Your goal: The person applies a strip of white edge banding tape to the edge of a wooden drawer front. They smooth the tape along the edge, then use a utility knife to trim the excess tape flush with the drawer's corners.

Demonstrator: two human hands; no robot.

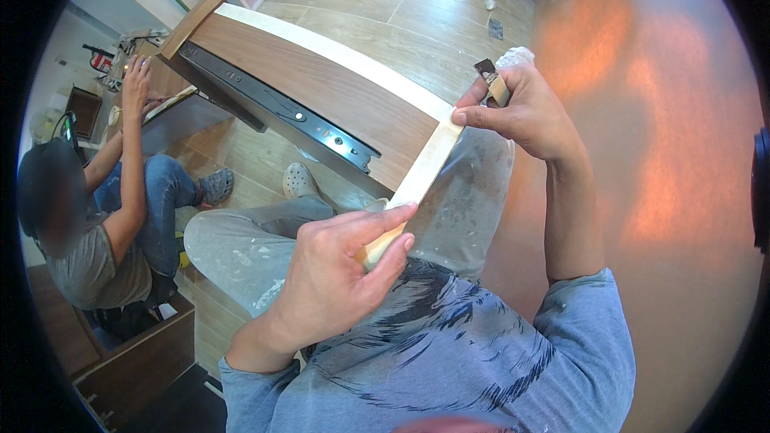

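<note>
Resting across my lap is a wooden drawer with brown wood-grain faces and a black metal slide rail along its side. A pale cream strip of tape runs along the near edge, and another pale band lines the long edge. My left hand pinches the strip's lower end between thumb and fingers. At the drawer's corner, the thumb and index finger of my right hand press together on the strip. A small tan piece with a dark tip is tucked in the right hand's fingers; its kind is unclear.
At the left, a co-worker sits with raised hands by another panel. Brown drawer boxes stand at lower left. A large smooth brownish panel fills the right side. Scraps lie on the tiled floor.
</note>
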